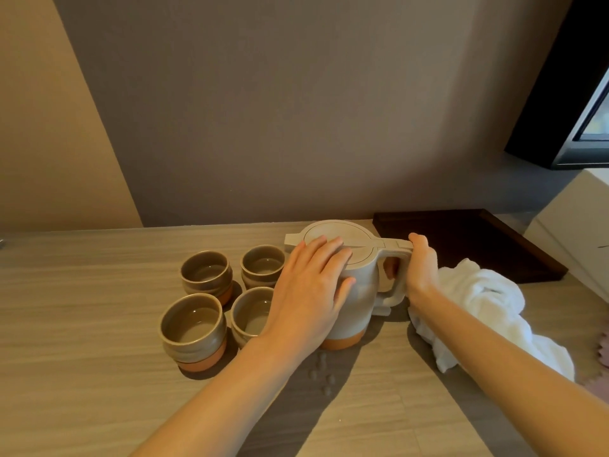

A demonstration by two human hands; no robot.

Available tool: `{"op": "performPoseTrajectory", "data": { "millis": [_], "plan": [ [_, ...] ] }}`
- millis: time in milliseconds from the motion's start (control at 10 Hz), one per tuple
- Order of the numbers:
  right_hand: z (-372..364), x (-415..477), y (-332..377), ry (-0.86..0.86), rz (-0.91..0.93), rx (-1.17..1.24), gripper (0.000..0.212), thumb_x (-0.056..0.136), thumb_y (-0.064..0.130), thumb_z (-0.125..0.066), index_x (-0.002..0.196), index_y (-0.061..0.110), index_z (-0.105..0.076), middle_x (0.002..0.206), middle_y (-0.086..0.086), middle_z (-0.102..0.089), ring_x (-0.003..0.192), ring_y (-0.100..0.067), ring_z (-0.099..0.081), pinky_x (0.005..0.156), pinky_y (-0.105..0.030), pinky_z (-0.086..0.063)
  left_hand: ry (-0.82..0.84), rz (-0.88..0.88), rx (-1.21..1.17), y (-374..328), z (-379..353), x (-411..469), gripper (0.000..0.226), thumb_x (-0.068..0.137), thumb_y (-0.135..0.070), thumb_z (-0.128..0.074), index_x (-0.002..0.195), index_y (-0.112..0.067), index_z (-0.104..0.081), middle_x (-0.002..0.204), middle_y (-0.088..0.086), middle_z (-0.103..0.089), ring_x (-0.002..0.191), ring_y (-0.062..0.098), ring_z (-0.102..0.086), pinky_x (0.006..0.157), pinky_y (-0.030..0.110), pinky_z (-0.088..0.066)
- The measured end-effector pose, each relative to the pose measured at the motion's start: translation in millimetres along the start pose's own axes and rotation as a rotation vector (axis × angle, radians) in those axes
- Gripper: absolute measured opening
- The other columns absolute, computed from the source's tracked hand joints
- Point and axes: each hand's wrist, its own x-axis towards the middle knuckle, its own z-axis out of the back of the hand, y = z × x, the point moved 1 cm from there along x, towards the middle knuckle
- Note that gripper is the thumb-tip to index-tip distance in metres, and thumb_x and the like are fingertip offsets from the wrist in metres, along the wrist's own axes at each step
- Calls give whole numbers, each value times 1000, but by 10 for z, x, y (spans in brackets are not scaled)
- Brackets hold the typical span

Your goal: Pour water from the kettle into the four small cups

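Ceramic kettle (357, 291) stood upright on wooden counter (99, 291), just right of 4 small cups (224, 291). Right hand (420, 268) gripped kettle handle (400, 275), fingers wrapped closed. Left hand (309, 288) lay flat, fingers open, on lid (339, 237) & kettle side. White towel (478, 311) near right forearm.

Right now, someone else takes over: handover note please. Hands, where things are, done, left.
Left hand: flat on the kettle, fingers over the lid, palm against its side. Open, steadying.
Right hand: shut on the kettle's handle.
Kettle stands upright on the table, spout toward the four cups, which sit in a two-by-two block just left of it.
A white cloth lies to the right; some drops sit on the table in front of the kettle.
Done: kettle gripped. The cups look shiny inside; cannot tell if they hold water.
Left: check each cup, pour where needed.
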Motion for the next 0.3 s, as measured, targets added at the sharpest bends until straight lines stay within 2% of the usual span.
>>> {"op": "performPoseTrajectory", "data": {
  "millis": [100, 200, 300],
  "plan": [
    [70, -44, 72, -53, 34, -277, 40, 101, 39, -30, 88, 10, -55, 84, -9, -60, 83, -23, -57, 73, -35, -42, 7, 7, 26, -40, 28, 9, 44, 95, -36, -53, 135, -17, -54, 143, 2, -51, 138, 20, -38, 114, 33, -20],
    [131, -181, 211, -5, 138, -438, 46, 103, 36, -29, 99, 2, -60, 89, -10, -62, 86, -23, -56, 65, -30, -40, 45, 30, -21, -107, 119, 48, 48, 96, -34, -55, 141, -20, -47, 148, 0, -45, 142, 18, -30, 116, 30, -16],
    [207, -406, 194, 67, 209, -507, 44, 104, 38, -32, 139, 17, -47, 115, 3, -55, 109, -17, -52, 84, -28, -38, 24, 97, -114, -116, 193, -37, 62, 94, -39, -57, 149, -23, -33, 157, -2, -31, 147, 13, -19, 116, 29, -17]
  ]
}}
